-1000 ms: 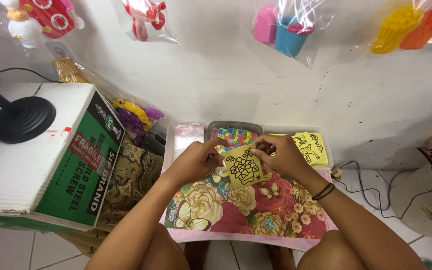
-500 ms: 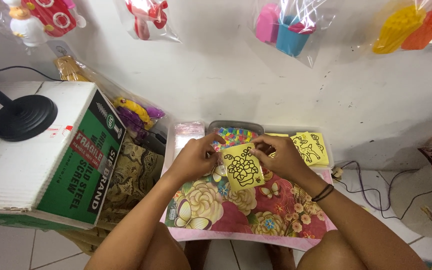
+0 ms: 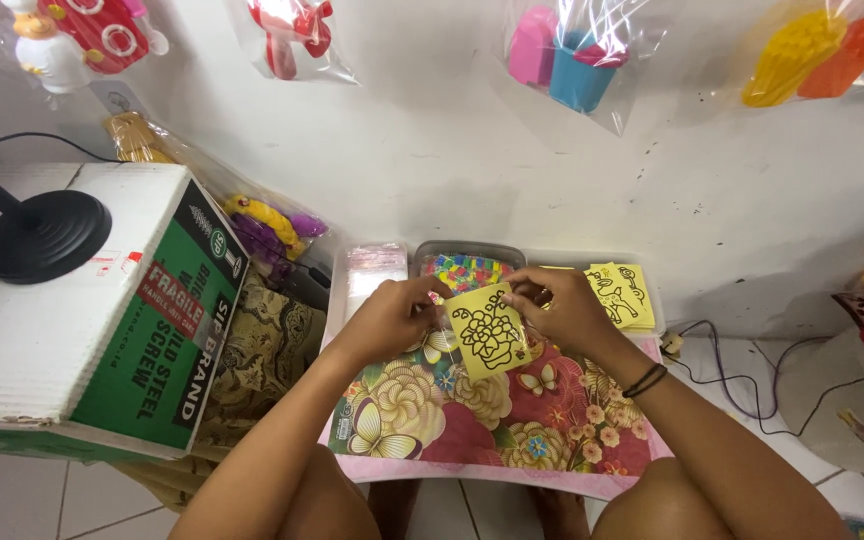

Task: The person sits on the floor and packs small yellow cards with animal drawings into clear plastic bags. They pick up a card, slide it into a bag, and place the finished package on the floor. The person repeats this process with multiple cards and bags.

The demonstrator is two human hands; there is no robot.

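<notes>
1. Head view: my left hand and right hand meet over the far middle of the flowered desk, with the yellow sticker card between them.
2. My left grip is closed, pinching the card's left edge; my right grip is closed on its upper right corner. The card is tilted, its long axis running from far-left to near-right, black line drawing facing me.
3. Both hands touch the card; neither is nearer.
4. At the desk's far edge sit a stack of clear sleeves, a tray of coloured beads and a pile of yellow cards, the last just beside my right hand.
5. A cardboard box stands left of the desk.
</notes>
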